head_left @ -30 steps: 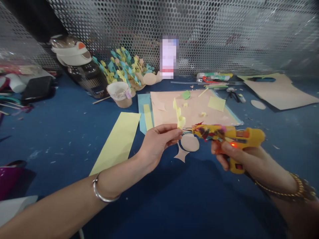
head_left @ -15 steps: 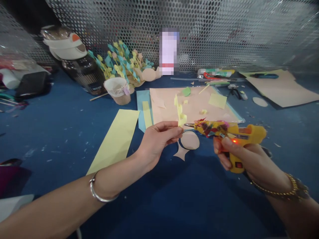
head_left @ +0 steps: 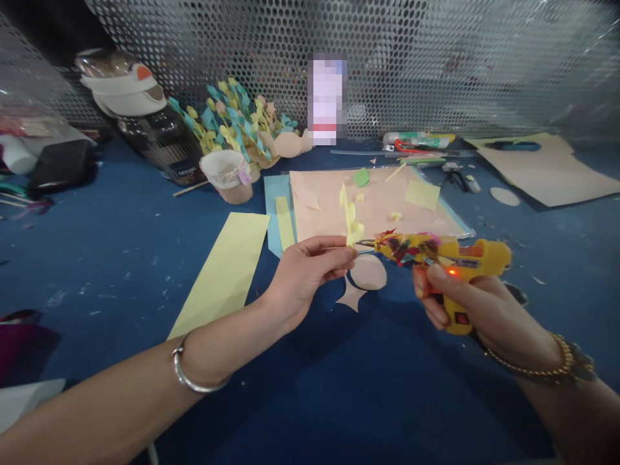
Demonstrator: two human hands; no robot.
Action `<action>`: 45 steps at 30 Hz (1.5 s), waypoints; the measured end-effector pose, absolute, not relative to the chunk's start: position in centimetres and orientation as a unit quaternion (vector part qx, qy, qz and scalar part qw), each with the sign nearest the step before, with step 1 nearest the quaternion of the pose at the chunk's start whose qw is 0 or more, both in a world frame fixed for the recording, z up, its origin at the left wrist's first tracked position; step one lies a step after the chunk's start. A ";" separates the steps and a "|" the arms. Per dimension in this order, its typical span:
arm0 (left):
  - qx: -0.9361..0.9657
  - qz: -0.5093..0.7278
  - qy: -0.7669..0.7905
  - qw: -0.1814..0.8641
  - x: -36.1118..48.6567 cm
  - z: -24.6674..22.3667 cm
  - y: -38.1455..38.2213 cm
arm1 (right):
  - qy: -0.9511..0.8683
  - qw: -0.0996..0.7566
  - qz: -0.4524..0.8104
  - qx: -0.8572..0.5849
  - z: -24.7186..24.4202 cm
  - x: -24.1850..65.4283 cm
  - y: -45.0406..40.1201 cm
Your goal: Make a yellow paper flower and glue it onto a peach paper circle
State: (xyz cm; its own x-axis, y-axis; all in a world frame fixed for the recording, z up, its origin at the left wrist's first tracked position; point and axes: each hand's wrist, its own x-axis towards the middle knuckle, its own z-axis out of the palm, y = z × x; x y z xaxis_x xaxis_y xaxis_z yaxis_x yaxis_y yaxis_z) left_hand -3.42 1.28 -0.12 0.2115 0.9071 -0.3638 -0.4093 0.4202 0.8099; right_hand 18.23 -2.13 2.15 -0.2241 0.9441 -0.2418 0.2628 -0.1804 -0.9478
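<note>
My left hand [head_left: 310, 274] pinches the lower end of a yellow paper strip [head_left: 349, 216] with curled pieces along it, held upright. My right hand [head_left: 477, 303] is wrapped round the handle of a yellow hot glue gun [head_left: 489, 258], whose red light glows and whose barrel is stuck with coloured scraps. The gun's metal nozzle points left and is right by the strip's lower end; whether they touch I cannot tell. Below the nozzle lie a pale paper oval [head_left: 369, 272] and a pale four-pointed paper piece [head_left: 352, 294].
Pink paper sheets [head_left: 314, 226] lie behind my hands, bearing small scraps. A long yellow paper strip [head_left: 223, 265] is at left. Farther back stand a paper cup [head_left: 227, 177], a dark bottle [head_left: 155, 142] and paper flowers [head_left: 232, 119]. Pens [head_left: 419, 139] lie at back right.
The glue gun in my right hand has shifted slightly left, its nozzle a little closer in at the strip's lower end. My left hand stays nearly still with the strip.
</note>
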 end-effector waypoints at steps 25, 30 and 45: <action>0.290 0.450 0.431 0.726 -3.4 0.1 1.2 | -0.564 0.298 0.536 -0.553 2.4 18.1 -2.2; 0.284 0.448 0.436 0.727 -3.4 0.2 1.2 | -0.559 0.296 0.536 -0.559 2.2 18.1 -2.1; 0.283 0.448 0.434 0.729 -3.4 0.2 1.2 | -0.575 0.272 0.523 -0.567 2.1 18.4 -2.1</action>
State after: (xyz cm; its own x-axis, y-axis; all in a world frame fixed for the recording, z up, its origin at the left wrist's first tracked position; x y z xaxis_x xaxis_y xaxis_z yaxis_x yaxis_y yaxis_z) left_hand -3.41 1.23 0.17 0.2218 0.8988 -0.3781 -0.4081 0.4377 0.8012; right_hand 18.37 -2.09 2.11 -0.2089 0.9367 -0.2808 0.3688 -0.1905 -0.9098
